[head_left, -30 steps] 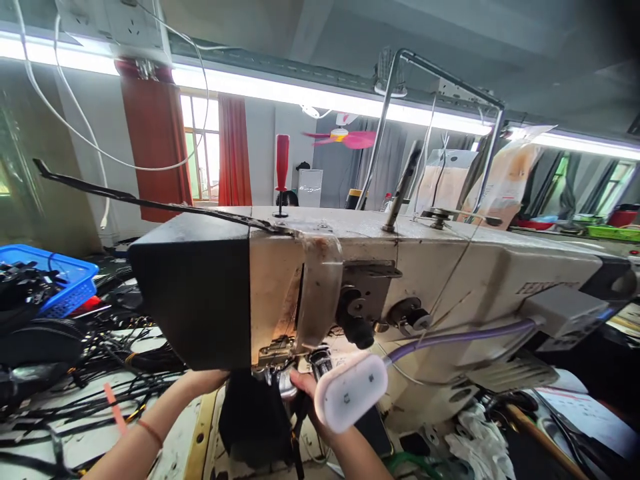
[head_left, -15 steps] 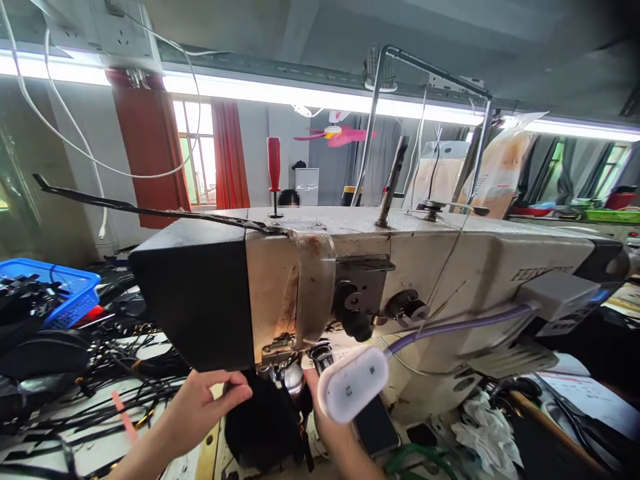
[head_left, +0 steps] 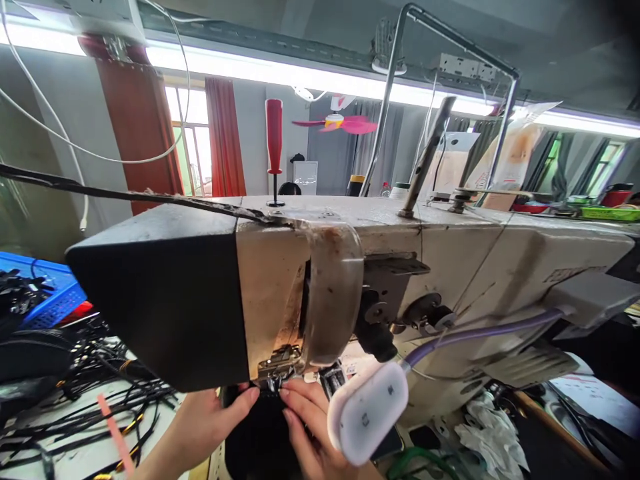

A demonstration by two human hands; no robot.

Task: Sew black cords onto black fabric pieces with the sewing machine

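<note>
Under the head of a beige sewing machine (head_left: pixel 275 267) with a black end cover, my left hand (head_left: pixel 210 423) has its thumb and fingers pressed together near the needle area. Close on its right is my right hand (head_left: pixel 313 427), fingers bent and thumb near the index finger, partly behind a white oval lamp (head_left: pixel 369 413). Between the fingertips is something small and dark that I cannot make out. Black material (head_left: pixel 257 440) lies below both hands. A red-handled screwdriver (head_left: pixel 274 143) stands upright on top of the machine.
Black straps and cords (head_left: pixel 120 393) are heaped at the left, beside a blue basket (head_left: pixel 57 293). Crumpled white tissue (head_left: pixel 493 440) and a green loop (head_left: pixel 420 460) lie at the lower right. A black strip (head_left: pixel 125 197) stretches left from the machine's top.
My right hand has come out from behind the lamp toward my left hand, and their fingertips are now close together. The view has moved nearer to the machine.
</note>
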